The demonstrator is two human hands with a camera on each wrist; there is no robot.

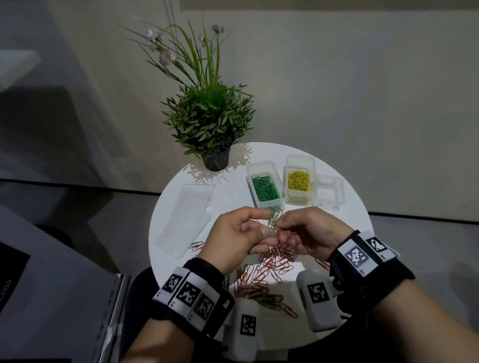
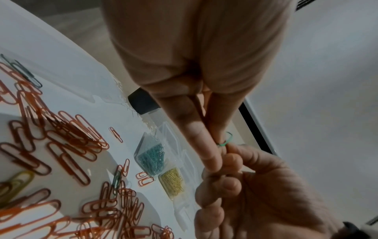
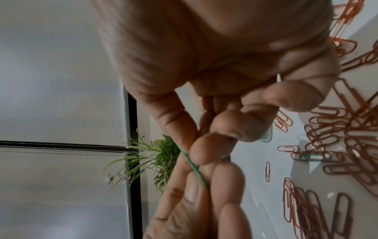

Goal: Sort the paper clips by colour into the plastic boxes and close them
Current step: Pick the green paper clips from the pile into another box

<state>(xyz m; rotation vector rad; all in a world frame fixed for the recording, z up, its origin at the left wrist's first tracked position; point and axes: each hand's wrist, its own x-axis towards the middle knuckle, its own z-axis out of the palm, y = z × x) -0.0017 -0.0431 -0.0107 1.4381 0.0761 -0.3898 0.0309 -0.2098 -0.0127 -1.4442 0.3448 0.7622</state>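
Both hands at frame centre over counter point(image 1: 176, 205): left hand point(image 1: 232, 237) and right hand point(image 1: 304, 233) pinch green clip point(image 1: 272, 222), red clip seemingly hooked on. Slide apart gently, don't bend; drop into green box point(image 1: 265, 186), centre-right.

Clear glossy plastic boxes point(image 1: 265, 184), smooth white table point(image 1: 351, 229), glossy coated clips point(image 1: 275, 262)

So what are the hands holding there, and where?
A green paper clip, fingertips of the left hand and right hand pinching it from opposite sides, above the table.
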